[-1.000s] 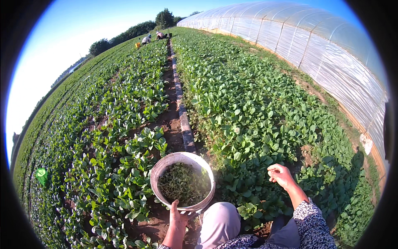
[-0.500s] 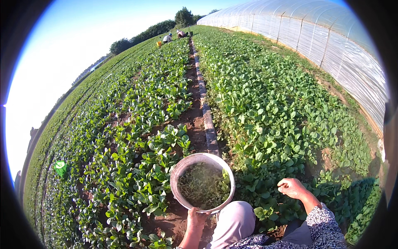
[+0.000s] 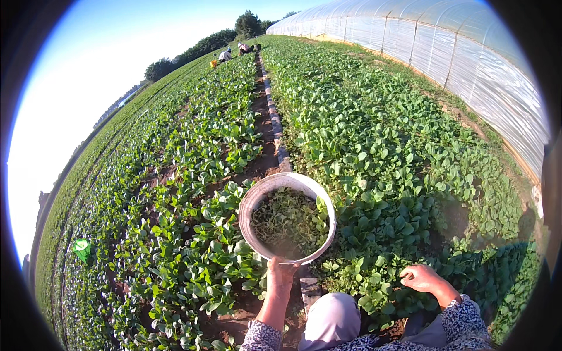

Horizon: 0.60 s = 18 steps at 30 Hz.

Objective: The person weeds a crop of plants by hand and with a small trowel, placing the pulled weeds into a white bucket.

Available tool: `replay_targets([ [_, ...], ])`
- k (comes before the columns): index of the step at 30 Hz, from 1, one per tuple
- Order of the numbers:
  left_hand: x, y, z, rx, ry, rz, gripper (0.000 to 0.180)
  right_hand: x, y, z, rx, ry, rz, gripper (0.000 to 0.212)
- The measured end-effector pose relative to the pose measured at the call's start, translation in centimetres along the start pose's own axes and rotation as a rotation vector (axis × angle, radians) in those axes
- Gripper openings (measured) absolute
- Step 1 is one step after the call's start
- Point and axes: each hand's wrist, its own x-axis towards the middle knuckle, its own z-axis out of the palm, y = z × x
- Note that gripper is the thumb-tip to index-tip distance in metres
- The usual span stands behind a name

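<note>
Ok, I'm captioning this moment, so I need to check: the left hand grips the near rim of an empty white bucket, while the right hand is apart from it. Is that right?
Not quite: the white bucket isn't empty. The head view shows loose greenery inside. The left hand does grip its near rim, and the right hand is apart from it.

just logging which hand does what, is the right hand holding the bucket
No, the left hand holds the bucket at its near rim, while the right hand is apart from it, over the green plants.
</note>
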Motion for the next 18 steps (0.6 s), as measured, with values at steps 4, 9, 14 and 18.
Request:
replay_targets([
  [4,7.4,-1.2,3.4,-0.080,-0.047,0.016,0.020,-0.7,0.6,-0.1,-0.103,0.012,0.033,0.030],
  [9,16.9,-3.1,2.2,-0.067,0.143,-0.019,0.024,-0.9,0.2,-0.3,-0.121,-0.153,0.103,0.036],
  [14,21.4,-2.7,6.3,0.115,0.194,-0.115,0.043,-1.3,0.7,-0.7,-0.154,-0.187,0.136,0.037],
  [18,19.6,-5.1,6.5,0.103,0.242,-0.013,0.049,-1.2,-0.3,-1.6,-0.179,-0.076,0.082,0.034],
])
